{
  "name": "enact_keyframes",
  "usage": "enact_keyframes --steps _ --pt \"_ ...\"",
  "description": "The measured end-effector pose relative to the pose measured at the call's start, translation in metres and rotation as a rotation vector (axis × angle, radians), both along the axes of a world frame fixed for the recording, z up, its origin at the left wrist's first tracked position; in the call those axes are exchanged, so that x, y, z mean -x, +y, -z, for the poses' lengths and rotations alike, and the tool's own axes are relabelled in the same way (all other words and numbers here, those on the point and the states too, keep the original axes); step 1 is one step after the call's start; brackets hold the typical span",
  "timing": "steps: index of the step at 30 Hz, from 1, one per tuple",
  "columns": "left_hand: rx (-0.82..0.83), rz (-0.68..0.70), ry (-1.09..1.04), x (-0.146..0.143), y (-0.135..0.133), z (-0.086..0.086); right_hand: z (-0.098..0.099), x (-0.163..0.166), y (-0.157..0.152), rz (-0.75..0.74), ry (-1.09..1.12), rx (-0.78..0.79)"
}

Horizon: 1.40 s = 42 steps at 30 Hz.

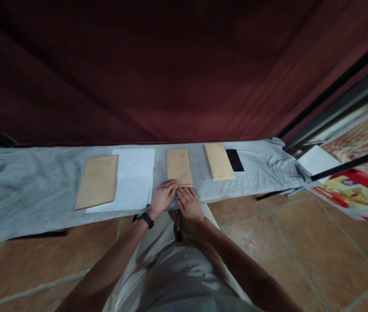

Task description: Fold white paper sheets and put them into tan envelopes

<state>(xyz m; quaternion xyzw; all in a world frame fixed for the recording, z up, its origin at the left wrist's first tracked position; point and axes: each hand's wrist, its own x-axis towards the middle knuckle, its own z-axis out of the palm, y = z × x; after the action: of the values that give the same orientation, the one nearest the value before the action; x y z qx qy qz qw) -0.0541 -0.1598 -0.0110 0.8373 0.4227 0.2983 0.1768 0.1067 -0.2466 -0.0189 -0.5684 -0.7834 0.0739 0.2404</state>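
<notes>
A brown paper envelope lies on the grey cloth right in front of me, a faint reddish mark near its far edge. My left hand, with a dark band on the wrist, is at its near-left corner, fingers bent and closed on the folded edge. Along the same near edge, my right hand lies flat with its fingers stretched out, touching the fold. The two hands' fingertips almost meet. Left of them, another brown envelope partly covers white paper sheets. A thicker brown envelope lies to the right.
A dark phone-like slab is partly under the right envelope. The narrow bench's grey cloth is wrinkled at both ends. Behind hangs a dark red curtain. A red and yellow box is at the right, beside black metal bars.
</notes>
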Motion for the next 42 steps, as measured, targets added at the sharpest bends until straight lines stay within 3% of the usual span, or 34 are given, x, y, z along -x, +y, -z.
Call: enact_keyframes --steps 22,28,42 --pt "-0.071 0.018 0.067 0.004 -0.003 -0.001 0.005 -0.007 0.005 0.022 -0.081 -0.042" --pt "-0.112 0.081 0.136 0.007 -0.003 0.000 0.009 -0.009 0.008 0.022 -0.076 -0.041" --pt "-0.197 0.140 0.263 0.012 -0.012 0.011 0.003 -0.009 0.008 0.022 -0.058 -0.006"
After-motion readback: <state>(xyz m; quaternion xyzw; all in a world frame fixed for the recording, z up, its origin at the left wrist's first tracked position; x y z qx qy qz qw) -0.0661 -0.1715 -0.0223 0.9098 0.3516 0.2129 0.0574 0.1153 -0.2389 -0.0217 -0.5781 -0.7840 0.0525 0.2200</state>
